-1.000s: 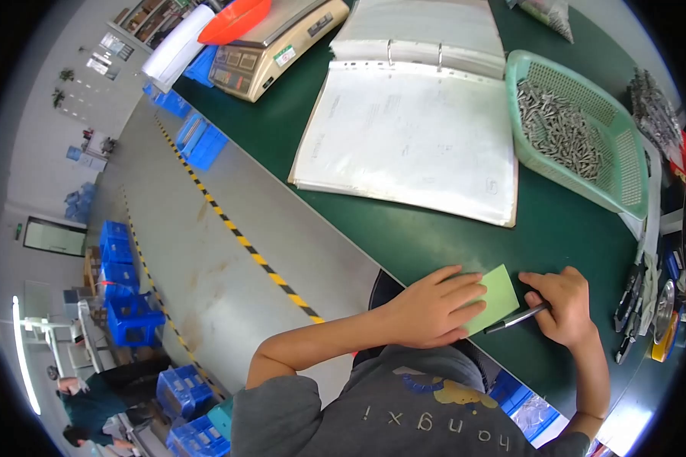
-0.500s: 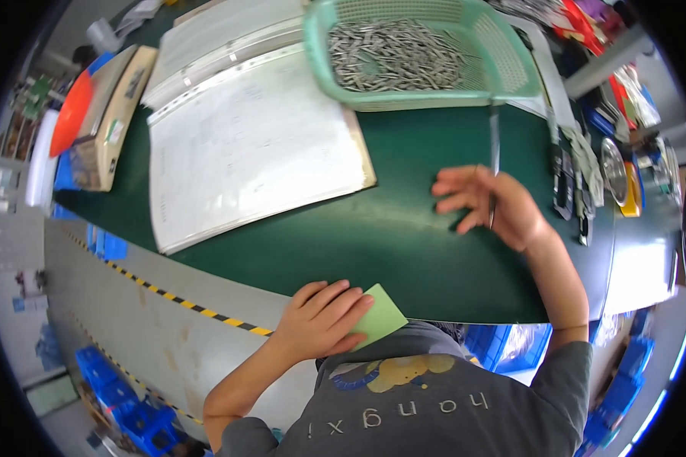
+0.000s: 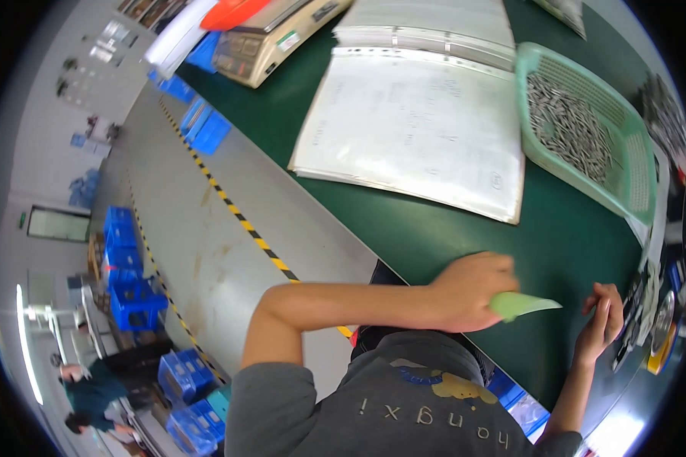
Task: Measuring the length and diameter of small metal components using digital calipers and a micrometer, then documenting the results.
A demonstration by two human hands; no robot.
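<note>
I see an open ring binder [image 3: 415, 129] on the green table [image 3: 404, 228], just beside a pale green basket [image 3: 579, 187] holding small metal pieces [image 3: 568, 126]. Left on my feed, I make out a beige scale [image 3: 244, 57], striped tape [image 3: 242, 222] along the grey floor [image 3: 312, 236], and blue crates [image 3: 183, 377].

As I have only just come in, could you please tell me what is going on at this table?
A person grips a light green paper in the left hand, over the near edge of the green table. The right hand is raised apart from the paper, fingers curled; whether it holds anything is unclear. Beyond the hands lies an open binder, with a green basket of small metal pieces to its right.
</note>
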